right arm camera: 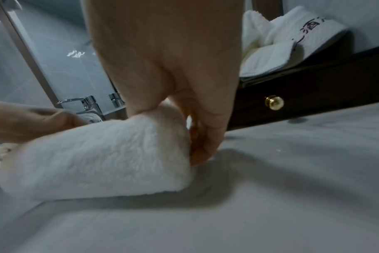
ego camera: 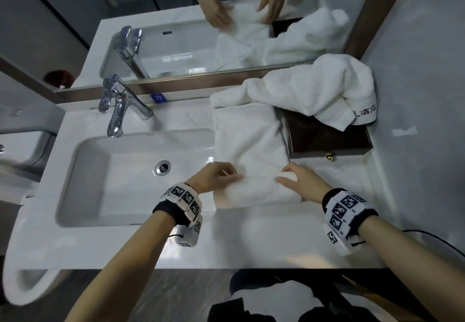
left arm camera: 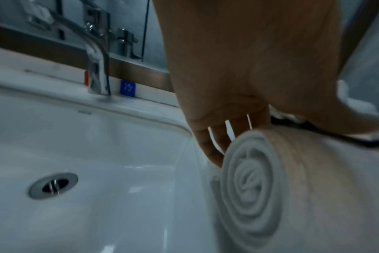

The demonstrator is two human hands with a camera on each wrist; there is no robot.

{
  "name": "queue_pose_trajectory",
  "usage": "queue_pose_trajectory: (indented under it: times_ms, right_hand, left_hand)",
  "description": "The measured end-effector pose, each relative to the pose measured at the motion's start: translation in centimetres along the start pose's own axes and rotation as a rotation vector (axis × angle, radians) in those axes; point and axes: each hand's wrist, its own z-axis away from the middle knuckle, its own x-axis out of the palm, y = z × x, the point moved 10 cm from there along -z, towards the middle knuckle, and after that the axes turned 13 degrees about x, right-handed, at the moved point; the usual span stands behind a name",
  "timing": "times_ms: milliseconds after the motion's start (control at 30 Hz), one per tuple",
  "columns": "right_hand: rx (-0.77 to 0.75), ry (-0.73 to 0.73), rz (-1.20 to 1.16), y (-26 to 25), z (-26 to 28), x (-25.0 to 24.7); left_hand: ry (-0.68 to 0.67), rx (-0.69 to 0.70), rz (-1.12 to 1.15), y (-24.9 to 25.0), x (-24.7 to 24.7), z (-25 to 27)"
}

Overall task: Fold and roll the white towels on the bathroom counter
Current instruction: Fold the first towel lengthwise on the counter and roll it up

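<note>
Head view, your wrists: both marker-banded wrists sit nearest the lens, with your left hand (ego camera: 216, 174) on the roll's left end and your right hand (ego camera: 300, 180) on its right end.
Head view, towel roll (ego camera: 256, 192): it lies on the surface (ego camera: 251, 241) right of the sink (ego camera: 125, 178), long axis running left to right across you; the unrolled tail (ego camera: 249, 135) stretches away toward the mirror, so rolling goes forward.
Head view, second towel (ego camera: 317, 90): bunched over a dark drawer box (ego camera: 329, 140), beyond your right hand.
Left wrist view: spiral end (left arm camera: 251, 186) of the roll faces the lens; your fingers (left arm camera: 216, 147) curve over its far side, holding it.
Right wrist view: your right fingers (right arm camera: 202, 150) curl round the roll's end (right arm camera: 110, 154), thumb on top.
Nearer hand: neither, I judge; both reach evenly.
</note>
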Motion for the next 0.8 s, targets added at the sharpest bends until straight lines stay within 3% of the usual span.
queue_pose_trajectory:
  times_ms: [100, 233, 300, 367, 400, 467, 667, 800]
  right_hand:
    - [0.036, 0.083, 0.037, -0.3, -0.7, -0.7]
    - [0.056, 0.233, 0.162, -1.2, -0.7, -2.1]
    - [-0.175, 0.397, 0.346, -4.2, 1.0, -2.7]
    - [-0.499, 0.447, 0.527, -7.1, 3.1, -1.4]
    - [-0.540, 0.379, 0.541, -7.2, 3.4, -0.7]
    - [-0.478, 0.258, 0.560, -6.3, 2.9, 0.1]
    - [-0.351, 0.128, 0.519, -6.1, 1.3, 0.0]
    - [-0.193, -0.012, 0.446, -5.2, 0.1, 0.5]
  left_hand:
    - [-0.109, -0.029, -0.092, -0.6, 1.4, 1.0]
    - [0.009, -0.010, -0.126, -1.3, 0.8, 0.9]
    - [0.032, -0.028, -0.076, -1.6, 0.6, 0.9]
    - [0.035, -0.068, -0.036, -2.0, 0.7, 0.9]
    - [0.038, -0.085, -0.033, -2.0, 0.7, 0.9]
    - [0.066, -0.126, -0.037, -2.2, 0.4, 1.0]
    - [0.207, -0.373, 0.001, -4.5, -0.1, 2.1]
    - [0.311, -0.433, -0.011, -5.5, -0.6, 2.7]
